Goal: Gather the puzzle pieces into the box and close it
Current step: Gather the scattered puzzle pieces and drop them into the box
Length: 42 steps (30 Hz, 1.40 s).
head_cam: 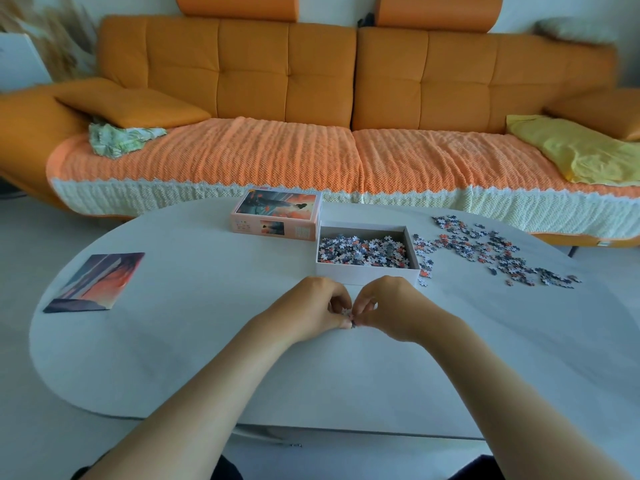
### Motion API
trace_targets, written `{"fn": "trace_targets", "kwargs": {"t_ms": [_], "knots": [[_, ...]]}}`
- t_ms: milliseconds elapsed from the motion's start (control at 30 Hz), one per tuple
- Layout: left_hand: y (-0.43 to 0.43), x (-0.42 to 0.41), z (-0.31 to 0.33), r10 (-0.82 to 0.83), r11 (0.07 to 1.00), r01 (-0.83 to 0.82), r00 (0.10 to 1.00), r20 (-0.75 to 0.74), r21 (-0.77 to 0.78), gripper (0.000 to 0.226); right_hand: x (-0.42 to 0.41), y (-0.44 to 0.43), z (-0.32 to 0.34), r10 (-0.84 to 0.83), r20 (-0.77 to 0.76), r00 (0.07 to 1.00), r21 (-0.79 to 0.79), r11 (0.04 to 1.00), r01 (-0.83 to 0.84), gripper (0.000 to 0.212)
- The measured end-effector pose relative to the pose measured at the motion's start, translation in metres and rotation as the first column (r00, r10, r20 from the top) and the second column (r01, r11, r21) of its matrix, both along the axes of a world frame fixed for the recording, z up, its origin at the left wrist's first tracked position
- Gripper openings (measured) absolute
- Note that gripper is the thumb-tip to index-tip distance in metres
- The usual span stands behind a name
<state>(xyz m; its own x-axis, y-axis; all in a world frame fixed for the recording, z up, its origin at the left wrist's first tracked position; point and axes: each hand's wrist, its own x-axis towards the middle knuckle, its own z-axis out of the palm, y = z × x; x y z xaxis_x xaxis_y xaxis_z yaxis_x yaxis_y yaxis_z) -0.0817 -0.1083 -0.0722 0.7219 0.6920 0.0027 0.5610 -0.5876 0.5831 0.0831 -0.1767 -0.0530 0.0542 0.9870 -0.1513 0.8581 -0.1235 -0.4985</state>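
Our fingers (336,304) are curled inward and meet tip to tip, clamped from both sides on a small cluster of puzzle pieces (347,315). The left hand (313,308) and the right hand (391,306) sit knuckles up, close together, low over the pale surface (207,341). We cannot tell whether the cluster touches it.

Just beyond our hands stands the open box (367,274), its near wall almost at our knuckles, with a heap of pieces (363,252) inside. To the right of the box, more loose pieces (491,251) lie scattered across the surface, the nearest ones right beside the box's wall. The lid (277,216) rests picture side up at the box's far left corner. Well off to our left lies a printed picture (95,282), flat on the surface. Behind it all runs an orange sofa (311,81).
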Motion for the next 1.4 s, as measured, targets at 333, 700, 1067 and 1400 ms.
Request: {"fn": "trace_targets", "kwargs": {"t_ms": [333,700,1067,1400], "knots": [[0.008,-0.006,0.006,-0.036,0.994,0.045,0.996,-0.081,0.100,0.016,0.005,0.001,0.004,-0.020,-0.021,1.000,-0.042,0.999,0.019,0.006],[0.013,-0.007,0.005,-0.061,0.997,0.068,0.987,-0.150,0.048,0.008,0.009,0.005,0.009,0.065,0.140,0.988,-0.143,0.989,-0.044,0.014],[0.020,-0.012,0.003,-0.038,0.998,0.044,0.992,-0.122,0.048,0.008,0.024,0.031,0.017,-0.266,-0.080,0.961,0.437,0.857,0.274,0.007],[0.050,0.005,0.022,0.186,0.970,-0.221,0.940,0.285,0.097,0.007,0.013,0.021,0.005,0.120,0.008,0.993,-0.066,0.991,-0.119,0.015]]}}
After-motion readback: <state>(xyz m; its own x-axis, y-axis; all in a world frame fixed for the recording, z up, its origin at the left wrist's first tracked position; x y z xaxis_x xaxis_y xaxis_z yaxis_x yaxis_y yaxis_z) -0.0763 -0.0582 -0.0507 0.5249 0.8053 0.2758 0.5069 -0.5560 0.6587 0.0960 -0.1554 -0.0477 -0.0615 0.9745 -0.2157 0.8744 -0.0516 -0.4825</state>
